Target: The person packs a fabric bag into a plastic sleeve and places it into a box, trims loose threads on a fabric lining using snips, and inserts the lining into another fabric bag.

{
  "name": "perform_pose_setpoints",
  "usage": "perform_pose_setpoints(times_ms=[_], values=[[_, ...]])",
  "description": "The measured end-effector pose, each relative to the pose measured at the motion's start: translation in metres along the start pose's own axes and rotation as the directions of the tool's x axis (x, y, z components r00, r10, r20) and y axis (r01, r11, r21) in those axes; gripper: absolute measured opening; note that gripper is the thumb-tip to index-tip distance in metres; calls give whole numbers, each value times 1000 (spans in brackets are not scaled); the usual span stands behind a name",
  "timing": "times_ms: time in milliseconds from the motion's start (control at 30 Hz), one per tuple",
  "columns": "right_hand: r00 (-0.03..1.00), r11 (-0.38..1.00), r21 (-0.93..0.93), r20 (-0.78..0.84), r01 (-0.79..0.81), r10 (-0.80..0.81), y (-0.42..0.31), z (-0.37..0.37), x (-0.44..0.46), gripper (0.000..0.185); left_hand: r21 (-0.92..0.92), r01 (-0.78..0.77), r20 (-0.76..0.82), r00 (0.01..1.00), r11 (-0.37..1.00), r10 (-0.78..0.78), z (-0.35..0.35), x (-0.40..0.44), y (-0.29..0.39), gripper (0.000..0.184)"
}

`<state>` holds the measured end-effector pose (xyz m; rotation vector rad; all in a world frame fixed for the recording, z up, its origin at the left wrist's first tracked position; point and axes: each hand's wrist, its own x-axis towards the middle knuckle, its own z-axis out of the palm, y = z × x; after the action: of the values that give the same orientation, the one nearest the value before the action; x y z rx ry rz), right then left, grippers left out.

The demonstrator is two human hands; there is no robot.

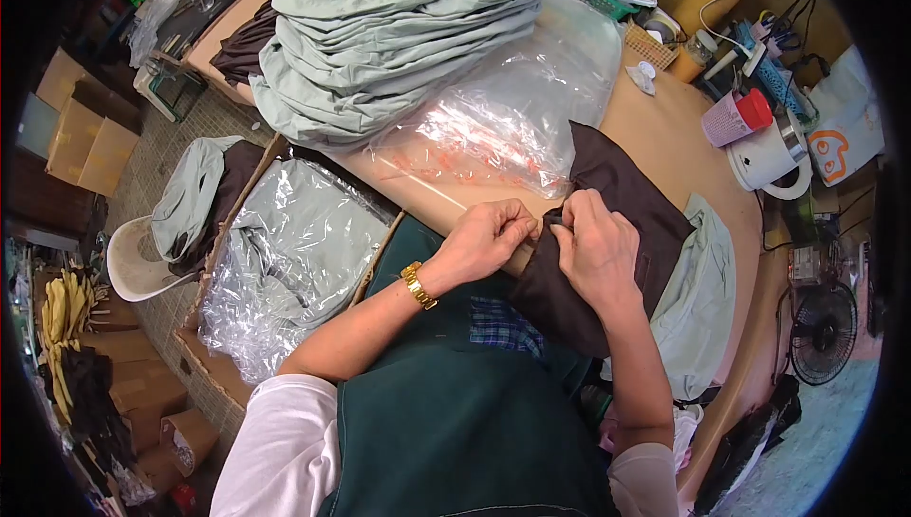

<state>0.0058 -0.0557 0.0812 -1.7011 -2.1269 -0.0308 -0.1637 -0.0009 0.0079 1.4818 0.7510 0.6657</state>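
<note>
A dark brown piece of cloth (626, 185) lies across the table's near edge and hangs down toward my lap. My right hand (600, 247) is closed on its left edge, with the fingers bunching the fabric. Just left of that edge, my left hand (489, 242) is closed in a pinch, its fingertips almost meeting the right hand's. What it pinches is too small to make out. A pale green cloth (697, 299) lies partly under the brown one, to the right.
A tall stack of pale green fabric pieces (399, 43) stands on the table, beside clear plastic bags (503, 119). At my left, a cardboard box (213, 261) holds plastic-wrapped green cloth. A pink cup (726, 120), a white kettle (767, 161) and a fan (824, 332) are on the right.
</note>
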Motion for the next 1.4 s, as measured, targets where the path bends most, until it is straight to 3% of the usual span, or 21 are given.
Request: perform_pose_setpoints(times_ms=[167,367,567,667,767,867,967,1067,1200,1300,1367,1400], values=[[996,996,-5,12,-85,85,-8,-14,-1,32,52,57,-13,998,997,-56,-4,0,-2,19],[998,998,-18,33,-54,54,-12,-9,0,34,-9,-11,-7,1000,1000,11,-1,-1,1,19],[993,993,4,17,-120,120,-14,-16,-5,34,39,69,0,998,997,-69,-4,-1,-2,20],[997,997,23,-7,-70,70,-16,-14,-5,36,4,32,-8,999,999,-31,-1,-1,-4,19],[993,992,35,28,-118,117,-12,-5,-7,36,-81,-61,-10,998,995,60,-1,-2,-3,20],[990,988,54,7,-144,144,-14,-14,-12,36,-61,26,5,1000,998,-25,-5,-5,1,20],[990,988,61,29,-143,142,-23,-23,-15,35,-107,32,-40,999,994,-36,-4,-5,0,19],[995,993,53,15,-103,102,-26,-20,-13,35,-28,-14,-38,999,1000,13,-3,-5,-3,19],[997,995,61,7,-79,78,-23,-7,-12,34,-123,-31,-11,999,992,30,-3,-7,-2,21],[988,988,47,67,-145,142,-19,-10,-16,35,-130,11,-24,1000,991,-15,-7,-12,16,21],[955,960,94,-121,-262,272,-4,-7,-24,40,-115,35,-38,998,993,-40,-12,-14,14,19],[928,939,27,-144,-343,343,10,-6,-31,47,-62,16,-57,998,998,-19,-15,-14,7,21]])
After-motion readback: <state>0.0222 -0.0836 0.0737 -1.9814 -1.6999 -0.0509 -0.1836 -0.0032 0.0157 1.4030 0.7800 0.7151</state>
